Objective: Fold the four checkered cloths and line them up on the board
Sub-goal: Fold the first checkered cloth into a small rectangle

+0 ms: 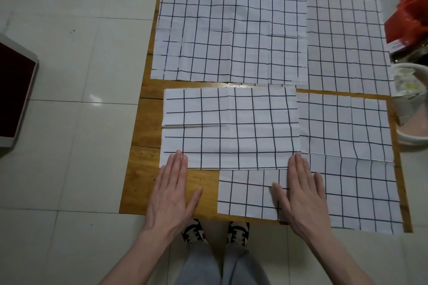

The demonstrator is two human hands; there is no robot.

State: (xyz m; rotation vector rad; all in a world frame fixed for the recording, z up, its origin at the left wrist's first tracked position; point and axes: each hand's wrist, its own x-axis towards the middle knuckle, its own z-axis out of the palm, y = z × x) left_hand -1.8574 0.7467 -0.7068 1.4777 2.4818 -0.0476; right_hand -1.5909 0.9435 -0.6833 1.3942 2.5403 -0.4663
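Note:
A wooden board (143, 183) lies on the tiled floor with white, black-gridded cloths on it. A folded cloth (229, 127) sits at the near left, on top of a larger flat cloth (347, 169) that spreads to the near right. Two more cloths lie flat at the back: one far left (231, 34) overlapping one far right (347, 41). My left hand (171, 192) lies flat with straight fingers, its fingertips on the folded cloth's near left corner. My right hand (303, 194) lies flat on the lower cloth, fingertips at the folded cloth's near right corner.
A dark-faced flat panel with a white frame (14, 90) lies on the floor at left. At right stand a white bucket (412, 104) and a red bag (410, 18). My feet in sandals (215, 233) are just before the board's near edge.

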